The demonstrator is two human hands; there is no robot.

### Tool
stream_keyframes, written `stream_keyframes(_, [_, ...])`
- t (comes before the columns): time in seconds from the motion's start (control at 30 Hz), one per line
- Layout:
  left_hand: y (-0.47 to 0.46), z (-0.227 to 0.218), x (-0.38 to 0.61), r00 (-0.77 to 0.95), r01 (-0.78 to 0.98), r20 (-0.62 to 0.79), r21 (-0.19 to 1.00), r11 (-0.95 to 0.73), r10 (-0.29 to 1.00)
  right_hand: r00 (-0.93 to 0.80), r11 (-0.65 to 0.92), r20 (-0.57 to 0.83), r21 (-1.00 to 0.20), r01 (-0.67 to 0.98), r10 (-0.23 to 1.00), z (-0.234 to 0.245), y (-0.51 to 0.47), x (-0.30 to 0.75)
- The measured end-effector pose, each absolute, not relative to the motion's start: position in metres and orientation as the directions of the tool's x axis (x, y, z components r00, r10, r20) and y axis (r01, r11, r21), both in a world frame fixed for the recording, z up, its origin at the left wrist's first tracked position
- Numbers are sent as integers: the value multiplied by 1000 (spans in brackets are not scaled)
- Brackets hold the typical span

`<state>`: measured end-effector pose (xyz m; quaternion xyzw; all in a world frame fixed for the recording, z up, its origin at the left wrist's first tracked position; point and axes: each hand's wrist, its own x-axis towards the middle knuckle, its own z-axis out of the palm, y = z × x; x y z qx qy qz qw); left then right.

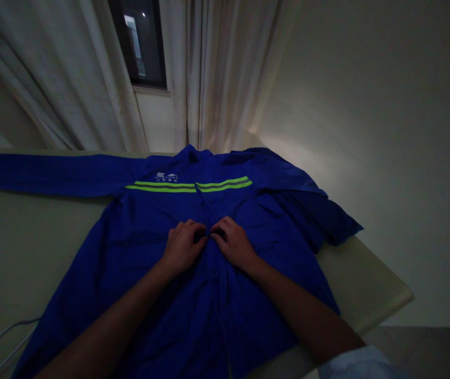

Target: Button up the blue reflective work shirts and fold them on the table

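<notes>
A blue work shirt (138, 263) with two yellow-green stripes across the chest lies front-up on a pale table (19, 247). Its left sleeve stretches out flat to the left; the right sleeve is folded over at the table's right edge. My left hand (183, 246) and my right hand (232, 242) meet at the shirt's front placket, mid-chest, fingers curled and pinching the fabric edges where the buttons run. A button shows just below my hands.
Pale curtains (209, 73) hang behind the table around a dark window (141, 42). A plain wall fills the right side. A light cable (3, 337) lies on the table at the lower left. The table's right corner (398, 295) is close to the shirt.
</notes>
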<state>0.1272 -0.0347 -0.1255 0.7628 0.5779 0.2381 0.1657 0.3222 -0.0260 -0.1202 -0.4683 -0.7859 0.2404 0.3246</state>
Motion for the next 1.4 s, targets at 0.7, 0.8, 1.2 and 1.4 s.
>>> stream_keyframes(0.7, [-43, -119, 131, 262, 748, 383, 499, -437, 886, -344, 480, 343, -726, 493, 874, -119, -23, 326])
stream_keyframes(0.8, [-42, -120, 129, 255, 713, 447, 511, -479, 857, -356, 494, 355, -734, 466, 864, -118, -24, 326])
stream_keyframes(1.2, [-31, -125, 118, 330, 642, 330, 608, -467, 884, -369, 497, 347, -720, 485, 862, -120, -23, 325])
stream_keyframes(1.4, [-29, -122, 115, 361, 613, 273, 651, -448, 892, -370, 486, 329, -710, 509, 868, -122, -22, 326])
